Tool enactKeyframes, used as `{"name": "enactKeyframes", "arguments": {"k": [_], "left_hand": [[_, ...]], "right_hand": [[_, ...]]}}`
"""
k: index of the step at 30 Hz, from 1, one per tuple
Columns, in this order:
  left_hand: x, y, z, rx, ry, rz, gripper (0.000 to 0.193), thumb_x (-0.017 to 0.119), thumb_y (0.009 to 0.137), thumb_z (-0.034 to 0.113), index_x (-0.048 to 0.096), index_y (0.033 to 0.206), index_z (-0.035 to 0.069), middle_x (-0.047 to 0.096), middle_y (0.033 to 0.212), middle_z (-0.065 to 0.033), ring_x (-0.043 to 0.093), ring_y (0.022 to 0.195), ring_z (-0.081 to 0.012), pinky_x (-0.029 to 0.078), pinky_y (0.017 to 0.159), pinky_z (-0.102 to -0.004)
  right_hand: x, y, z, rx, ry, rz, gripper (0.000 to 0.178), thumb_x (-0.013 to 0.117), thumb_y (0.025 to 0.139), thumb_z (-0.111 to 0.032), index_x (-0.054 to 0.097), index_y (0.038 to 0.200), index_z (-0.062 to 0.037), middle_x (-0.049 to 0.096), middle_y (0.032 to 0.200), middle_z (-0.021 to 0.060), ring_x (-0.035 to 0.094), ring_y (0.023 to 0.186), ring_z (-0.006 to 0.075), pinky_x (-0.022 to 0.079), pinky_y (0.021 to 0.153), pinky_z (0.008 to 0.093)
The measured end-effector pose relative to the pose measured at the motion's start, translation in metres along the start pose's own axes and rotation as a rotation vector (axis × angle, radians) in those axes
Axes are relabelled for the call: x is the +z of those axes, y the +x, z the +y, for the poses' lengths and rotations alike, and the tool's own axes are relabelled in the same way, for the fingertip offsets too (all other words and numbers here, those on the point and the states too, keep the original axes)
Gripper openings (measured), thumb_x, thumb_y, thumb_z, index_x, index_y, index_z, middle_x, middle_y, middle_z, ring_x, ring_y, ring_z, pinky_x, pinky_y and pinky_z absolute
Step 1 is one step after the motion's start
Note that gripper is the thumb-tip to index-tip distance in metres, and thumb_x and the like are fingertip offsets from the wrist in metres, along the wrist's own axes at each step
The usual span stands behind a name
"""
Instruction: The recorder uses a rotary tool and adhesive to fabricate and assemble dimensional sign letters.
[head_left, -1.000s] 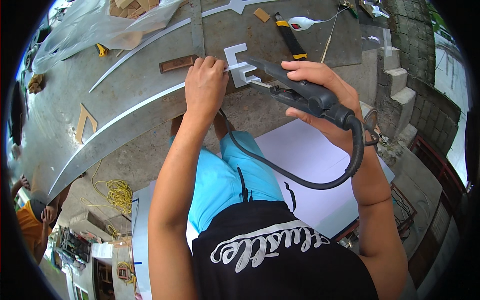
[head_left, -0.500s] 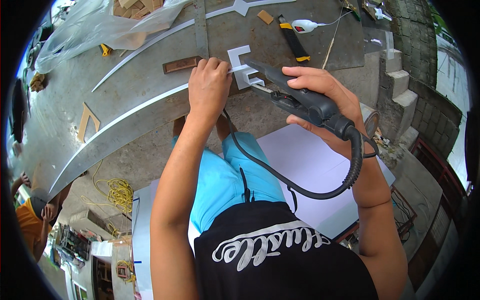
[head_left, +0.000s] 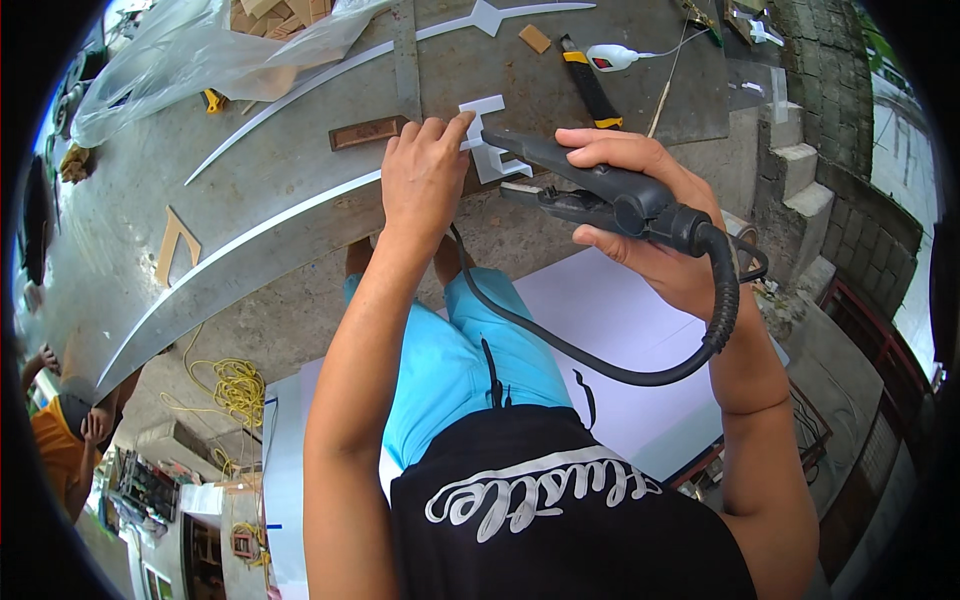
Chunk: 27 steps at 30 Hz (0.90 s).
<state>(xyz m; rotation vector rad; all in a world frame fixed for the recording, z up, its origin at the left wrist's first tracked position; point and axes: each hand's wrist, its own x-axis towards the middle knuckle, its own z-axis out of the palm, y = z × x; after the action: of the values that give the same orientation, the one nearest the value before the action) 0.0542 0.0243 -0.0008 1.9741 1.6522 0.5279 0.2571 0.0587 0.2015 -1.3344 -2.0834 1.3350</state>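
My right hand (head_left: 672, 185) is closed around a black hair straightener (head_left: 640, 205), its two arms spread apart and tips pointing left. The upper arm's tip lies at a white E-shaped piece (head_left: 487, 158); the lower tip sits just below it. With bent fingers, my left hand (head_left: 425, 170) holds a long white strip (head_left: 290, 208) beside that piece, index finger reaching to its edge. The strip curves away to the lower left along the metal table's near edge. Whether strip and E-shaped piece are joined is hidden behind my fingers.
On the metal table (head_left: 300, 150) lie a brown wooden block (head_left: 365, 133), a utility knife (head_left: 592, 85), a small white bottle (head_left: 615, 57), a metal ruler (head_left: 406, 60), a second white strip (head_left: 330, 70) and clear plastic (head_left: 200, 80). The straightener's cord (head_left: 560, 350) loops across my lap. Another person (head_left: 65, 440) is at left.
The straightener has drawn back slightly, its lower tip shifting left and down off the E-shaped piece. My left index finger has stretched out to that piece's edge, which has shifted slightly.
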Motion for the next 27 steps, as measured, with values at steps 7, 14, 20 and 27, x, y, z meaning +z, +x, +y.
{"name": "enactKeyframes", "arguments": {"k": [7,14,20,27], "left_hand": [[0.005,0.001,0.000,0.022,0.028,0.056,0.040,0.078,0.078,0.009,0.072,0.117,0.016,0.068,0.095,-0.0033,0.064,0.093,-0.0265,0.051,0.083,-0.0412],[0.005,0.000,0.002,0.010,0.048,0.024,0.022,0.077,0.080,0.010,0.068,0.099,0.012,0.067,0.094,-0.0043,0.063,0.093,-0.0273,0.050,0.081,-0.0420],[0.000,0.001,0.010,-0.031,0.112,-0.017,0.023,0.075,0.081,0.008,0.063,0.100,0.009,0.069,0.091,-0.0076,0.066,0.089,-0.0298,0.050,0.080,-0.0435],[-0.012,0.003,-0.001,0.020,-0.053,-0.023,0.024,0.076,0.080,0.007,0.062,0.100,0.010,0.071,0.088,-0.0081,0.069,0.085,-0.0301,0.049,0.081,-0.0437]], "right_hand": [[0.001,-0.003,-0.010,0.033,-0.060,-0.011,0.051,0.085,0.084,-0.011,0.063,0.130,-0.0059,0.065,0.140,0.0156,0.068,0.121,0.0344,0.056,0.100,0.0415],[0.001,0.000,-0.013,0.021,-0.058,-0.015,0.052,0.085,0.085,-0.010,0.062,0.132,-0.0062,0.064,0.141,0.0169,0.067,0.122,0.0347,0.056,0.099,0.0415],[0.002,-0.016,-0.030,0.065,-0.048,0.028,0.053,0.084,0.085,-0.009,0.062,0.132,-0.0061,0.062,0.144,0.0191,0.068,0.121,0.0351,0.057,0.097,0.0406],[0.006,-0.036,-0.028,0.084,-0.001,0.117,0.051,0.084,0.085,-0.009,0.062,0.131,-0.0067,0.062,0.145,0.0182,0.069,0.120,0.0340,0.058,0.094,0.0388]]}}
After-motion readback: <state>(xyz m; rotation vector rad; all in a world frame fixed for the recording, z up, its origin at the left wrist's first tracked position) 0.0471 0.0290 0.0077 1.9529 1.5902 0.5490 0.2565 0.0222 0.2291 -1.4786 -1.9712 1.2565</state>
